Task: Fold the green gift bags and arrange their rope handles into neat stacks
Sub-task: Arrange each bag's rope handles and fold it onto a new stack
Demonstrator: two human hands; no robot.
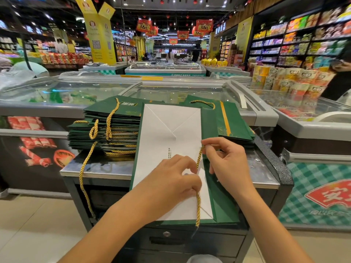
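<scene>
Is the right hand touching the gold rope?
Touching. The head view shows the right hand pinching the gold rope at its top end between fingertips.

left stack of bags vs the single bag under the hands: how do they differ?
The left stack is many folded bags piled up; the front bag lies alone, flat. The stack shows green faces, the front bag its white underside. Stack handles hang loose; the front bag's gold rope is pinched by the left hand and right hand. Both are green with gold rope.

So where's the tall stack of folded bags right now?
In the head view, the stack sits left on the table, beside the flat bag under both hands.
</scene>
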